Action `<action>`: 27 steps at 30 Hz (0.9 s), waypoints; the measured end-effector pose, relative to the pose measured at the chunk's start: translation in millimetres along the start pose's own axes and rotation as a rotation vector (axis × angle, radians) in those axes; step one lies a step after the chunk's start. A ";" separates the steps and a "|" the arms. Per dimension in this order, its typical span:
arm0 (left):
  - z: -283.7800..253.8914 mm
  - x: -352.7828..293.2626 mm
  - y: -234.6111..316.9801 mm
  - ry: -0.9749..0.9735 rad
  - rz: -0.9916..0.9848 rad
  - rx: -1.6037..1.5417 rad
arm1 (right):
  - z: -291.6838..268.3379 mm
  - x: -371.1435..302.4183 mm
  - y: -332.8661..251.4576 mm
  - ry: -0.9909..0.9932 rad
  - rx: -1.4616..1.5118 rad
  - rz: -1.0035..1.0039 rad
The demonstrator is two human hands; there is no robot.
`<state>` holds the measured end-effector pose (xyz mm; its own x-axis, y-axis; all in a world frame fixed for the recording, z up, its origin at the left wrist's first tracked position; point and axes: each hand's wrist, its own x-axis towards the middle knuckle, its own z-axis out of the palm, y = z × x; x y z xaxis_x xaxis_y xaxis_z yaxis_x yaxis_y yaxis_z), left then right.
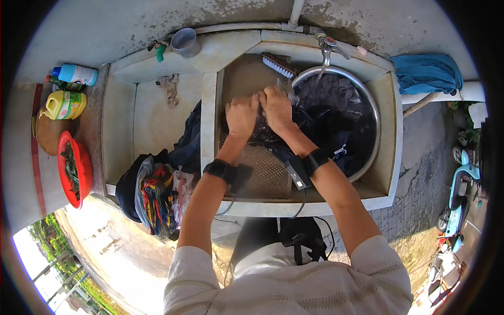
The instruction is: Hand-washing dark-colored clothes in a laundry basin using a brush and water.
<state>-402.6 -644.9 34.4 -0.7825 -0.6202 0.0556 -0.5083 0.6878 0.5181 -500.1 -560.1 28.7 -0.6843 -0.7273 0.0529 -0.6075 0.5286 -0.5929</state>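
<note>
1. A tiled sink (pixel 341 206) has two compartments.
2. In its right one, a round metal basin (pixel 376 126) holds dark clothes (pixel 336 97).
3. A ridged slab (pixel 265 170) lies left of the basin.
4. Dark wet cloth (pixel 261 135) lies over the slab.
5. Left hand (pixel 243 116) and right hand (pixel 276 107), side by side, are clenched on the cloth.
6. A brush (pixel 279 65) lies beyond them.

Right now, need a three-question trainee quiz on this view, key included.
1. True or false: the left hand and right hand are wide apart.
2. Where is the brush? A) in the metal basin B) at the ridged washboard's far end C) on the left ledge
3. Fill in: the bowl of leafy greens is ____.

Key: 1 false, they're close together over dark cloth; 2 B; 3 red.
</note>
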 end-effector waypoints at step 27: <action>-6.2 -34.6 8.2 0.014 -0.044 -0.181 | -15.9 -37.4 -7.3 -0.085 0.029 -0.168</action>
<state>-377.5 -620.2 42.0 -0.7552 -0.6542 0.0412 -0.4678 0.5820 0.6651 -476.4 -529.8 43.8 -0.5369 -0.8392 0.0863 -0.6980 0.3843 -0.6043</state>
